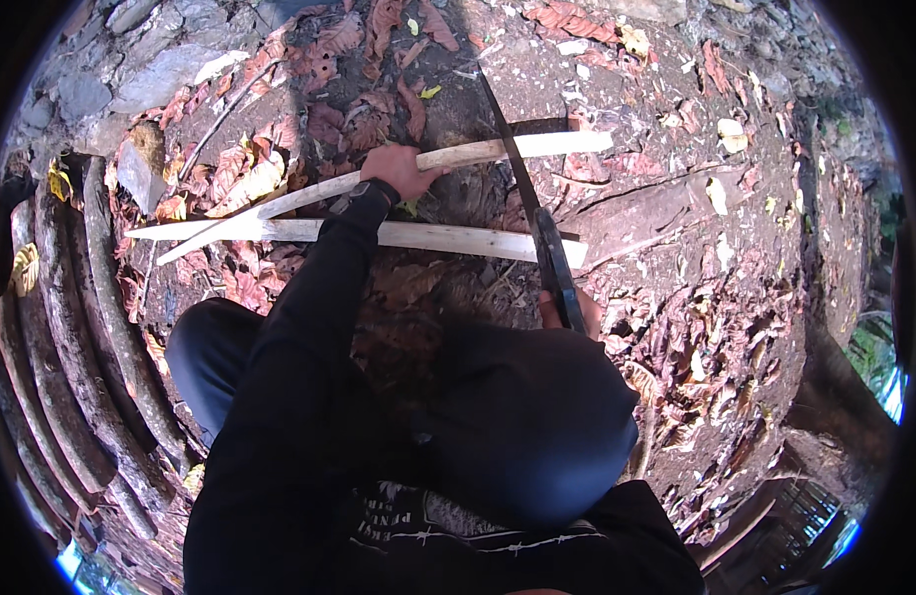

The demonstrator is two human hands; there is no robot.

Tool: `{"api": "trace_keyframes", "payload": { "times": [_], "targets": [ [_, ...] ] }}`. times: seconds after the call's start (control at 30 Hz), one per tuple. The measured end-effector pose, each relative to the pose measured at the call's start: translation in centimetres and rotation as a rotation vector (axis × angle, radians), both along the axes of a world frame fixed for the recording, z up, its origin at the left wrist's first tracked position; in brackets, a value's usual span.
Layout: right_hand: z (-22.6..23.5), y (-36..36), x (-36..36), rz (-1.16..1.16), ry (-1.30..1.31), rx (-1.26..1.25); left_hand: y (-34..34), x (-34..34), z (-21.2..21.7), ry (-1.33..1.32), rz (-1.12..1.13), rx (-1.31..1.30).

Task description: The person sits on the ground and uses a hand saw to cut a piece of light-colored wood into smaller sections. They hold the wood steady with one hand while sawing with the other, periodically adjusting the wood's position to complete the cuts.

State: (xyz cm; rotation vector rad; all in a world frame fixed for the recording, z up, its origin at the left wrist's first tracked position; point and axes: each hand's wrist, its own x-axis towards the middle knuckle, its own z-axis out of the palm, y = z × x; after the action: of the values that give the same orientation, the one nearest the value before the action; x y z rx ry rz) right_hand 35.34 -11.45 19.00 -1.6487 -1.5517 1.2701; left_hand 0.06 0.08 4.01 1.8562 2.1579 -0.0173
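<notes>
Pale-wood stave (468,154) needs firm bracing: left hand (403,171) grips it clear of long blade (515,154), right hand (589,312) grips handle (559,263).

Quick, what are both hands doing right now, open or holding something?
Left hand: closed on the upper pale wooden stick.
Right hand: closed around the handle of a long-bladed tool.

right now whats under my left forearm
The lower stick passes beneath your left forearm, showing on both sides of it. The stretch directly underneath is covered, as is the ground there, and I can't tell whether arm and wood touch.
</notes>
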Motion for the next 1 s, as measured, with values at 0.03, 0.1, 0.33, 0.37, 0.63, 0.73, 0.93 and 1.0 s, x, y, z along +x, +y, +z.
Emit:
{"api": "trace_keyframes", "payload": {
  "times": [0.03,0.1,0.33,0.37,0.63,0.73,0.93,1.0],
  "targets": [
    [0.2,-0.1,0.0,0.010,-0.021,0.009,0.0,0.1,0.0,0.002,0.000,0.006],
    [0.4,0.0,0.0,0.031,-0.060,0.030,-0.3,0.3,0.1,-0.016,0.006,0.009],
    [0.8,-0.1,0.5,0.035,-0.014,-0.015,-0.2,0.7,0.2,-0.025,0.035,0.041],
    [-0.5,-0.7,1.1,0.036,-0.056,0.005,-0.5,0.8,0.2,-0.025,0.030,0.043],
    [1.0,-2.3,3.2,0.056,-0.165,-0.066,-0.6,0.5,-0.8,0.019,0.011,0.086],
    [1.4,-3.1,4.1,0.067,-0.239,-0.015,-0.7,0.8,-0.5,-0.030,0.033,0.081],
    [1.9,-3.4,2.9,-0.127,-0.084,0.074,-0.5,0.2,-0.1,-0.052,0.038,0.122],
    [1.3,-3.8,2.8,-0.172,-0.090,0.122,0.1,0.4,0.4,-0.060,0.039,0.112]
  ]
}}
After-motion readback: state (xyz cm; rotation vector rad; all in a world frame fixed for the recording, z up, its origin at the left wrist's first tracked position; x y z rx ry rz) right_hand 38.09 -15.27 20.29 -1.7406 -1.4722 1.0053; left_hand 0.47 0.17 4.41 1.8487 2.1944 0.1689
